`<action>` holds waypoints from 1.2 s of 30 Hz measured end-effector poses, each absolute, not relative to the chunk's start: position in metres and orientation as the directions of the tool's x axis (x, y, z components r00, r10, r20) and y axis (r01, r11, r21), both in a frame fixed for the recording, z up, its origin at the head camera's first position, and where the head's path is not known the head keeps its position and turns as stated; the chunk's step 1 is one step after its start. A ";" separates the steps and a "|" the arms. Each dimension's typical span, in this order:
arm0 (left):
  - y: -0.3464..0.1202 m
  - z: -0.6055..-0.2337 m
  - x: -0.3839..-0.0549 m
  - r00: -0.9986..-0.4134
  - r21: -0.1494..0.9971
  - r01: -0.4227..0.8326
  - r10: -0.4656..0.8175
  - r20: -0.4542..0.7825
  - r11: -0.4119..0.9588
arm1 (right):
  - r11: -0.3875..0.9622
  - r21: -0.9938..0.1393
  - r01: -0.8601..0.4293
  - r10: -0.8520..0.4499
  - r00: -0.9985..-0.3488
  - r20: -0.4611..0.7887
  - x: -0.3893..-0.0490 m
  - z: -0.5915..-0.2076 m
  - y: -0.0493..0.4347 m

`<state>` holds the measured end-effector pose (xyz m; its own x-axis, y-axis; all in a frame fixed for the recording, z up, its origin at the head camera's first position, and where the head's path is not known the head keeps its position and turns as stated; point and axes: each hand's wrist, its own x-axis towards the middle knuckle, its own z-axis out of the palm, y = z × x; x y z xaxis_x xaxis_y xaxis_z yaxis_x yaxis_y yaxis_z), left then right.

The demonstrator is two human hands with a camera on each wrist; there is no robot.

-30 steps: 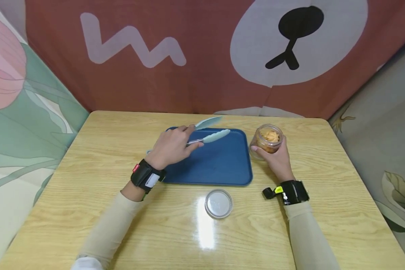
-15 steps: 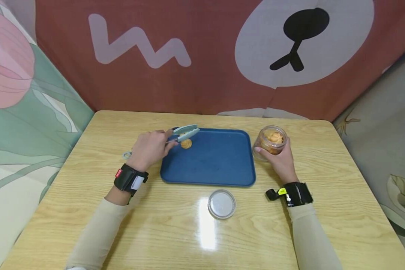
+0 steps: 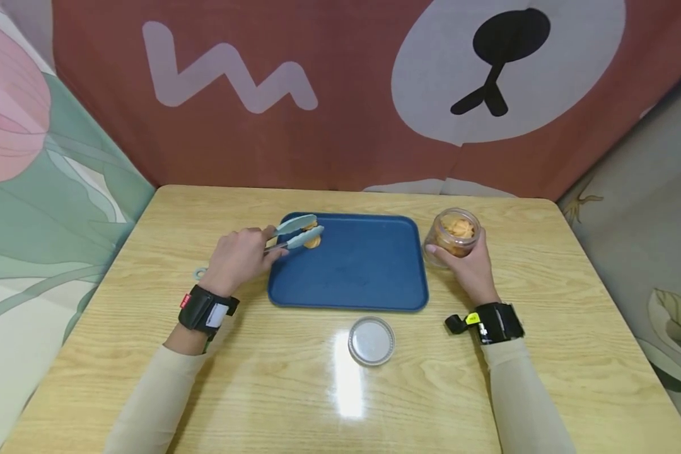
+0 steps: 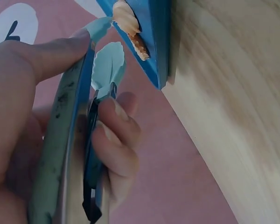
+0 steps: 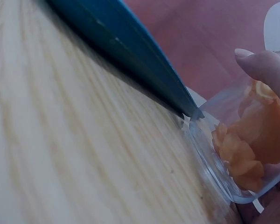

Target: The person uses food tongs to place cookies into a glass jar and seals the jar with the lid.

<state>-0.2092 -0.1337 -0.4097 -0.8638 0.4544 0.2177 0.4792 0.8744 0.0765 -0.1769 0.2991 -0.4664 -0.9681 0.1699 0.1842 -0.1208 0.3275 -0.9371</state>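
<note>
My left hand (image 3: pixel 239 257) holds a pair of tongs (image 3: pixel 301 238) with pale blue scalloped tips, thumb on one arm and fingers round the other in the left wrist view. The tips stand apart over the far left corner of a blue tray (image 3: pixel 352 268). Swirled golden cookies (image 3: pixel 314 242) lie there, partly hidden by the tips; the left wrist view shows the cookies (image 4: pixel 126 18) on the tray beyond the tongs. To the tray's right, my right hand (image 3: pixel 472 268) grips a clear jar (image 3: pixel 438 243) of similar orange-golden cookies (image 5: pixel 245 158). The jar's mouth is uncovered.
A round silvery lid (image 3: pixel 371 341) lies on the wooden table (image 3: pixel 261 391) in front of the tray. Behind the far table edge hangs a reddish-brown cloth (image 3: pixel 340 145) with a printed animal face. Patterned cloths hang at both sides.
The left hand and tongs have moved left from above the tray's middle to its far left corner. Cookies have come into view there. The right hand stays on the jar.
</note>
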 end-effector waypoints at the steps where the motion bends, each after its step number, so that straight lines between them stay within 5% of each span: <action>1: -0.134 -0.410 -0.209 -0.864 0.084 0.480 0.454 0.217 0.873 | 0.324 -0.938 -0.122 0.170 -0.968 0.184 -0.179 -0.469 0.301; 14: -0.139 -0.414 -0.202 -0.870 0.231 0.492 0.464 0.167 0.840 | 0.336 -0.935 -0.109 0.178 -0.968 0.177 -0.180 -0.473 0.302; 23: -0.140 -0.413 -0.197 -0.858 0.224 0.512 0.484 0.170 0.829 | 0.347 -0.933 -0.097 0.181 -0.969 0.168 -0.169 -0.456 0.292; 36: -0.135 -0.418 -0.192 -0.848 0.210 0.530 0.520 0.107 0.822 | 0.345 -0.932 -0.110 0.190 -0.964 0.184 -0.186 -0.482 0.308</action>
<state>-0.1921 -0.1352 -0.4179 -0.8476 0.5198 0.1067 0.5302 0.8215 0.2097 -0.1857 0.3084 -0.4819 -0.9644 0.1896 0.1842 -0.1102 0.3449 -0.9322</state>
